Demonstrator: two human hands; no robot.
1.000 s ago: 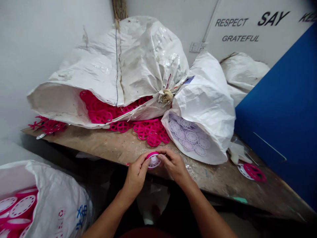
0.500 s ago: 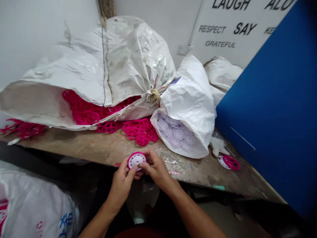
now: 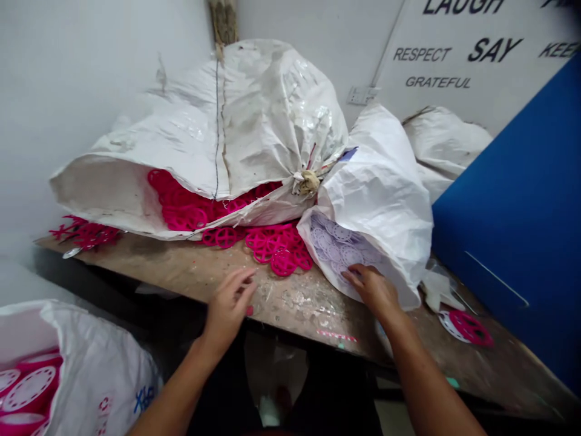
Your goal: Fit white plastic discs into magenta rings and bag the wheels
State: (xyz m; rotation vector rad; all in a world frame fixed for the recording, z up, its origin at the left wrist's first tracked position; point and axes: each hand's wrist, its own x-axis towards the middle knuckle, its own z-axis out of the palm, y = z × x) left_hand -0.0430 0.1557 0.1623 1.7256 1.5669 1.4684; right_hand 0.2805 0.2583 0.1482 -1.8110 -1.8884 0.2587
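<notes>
My right hand (image 3: pixel 370 290) reaches into the mouth of a white woven sack (image 3: pixel 381 206), its fingers resting on the pale lilac perforated discs (image 3: pixel 340 245) inside. My left hand (image 3: pixel 229 309) hovers open above the scarred wooden workbench (image 3: pixel 290 309), holding nothing. A small pink scrap (image 3: pixel 249 310) lies by its fingers. Magenta plastic rings (image 3: pixel 279 251) are heaped on the bench between my hands and a large tied sack (image 3: pixel 254 121). More of these rings (image 3: pixel 186 209) spill from that sack's mouth.
Low at the left, an open sack (image 3: pixel 100 369) holds pink-rimmed white discs (image 3: pixel 29 387). One more such disc (image 3: pixel 467 328) lies at the bench's right end, beside a tall blue panel (image 3: pixel 508 212). A lettered white wall (image 3: pixel 454 60) stands behind.
My hands have come apart. The pink-rimmed white disc they held is no longer in them or in view. My right hand has moved into the lilac disc sack.
</notes>
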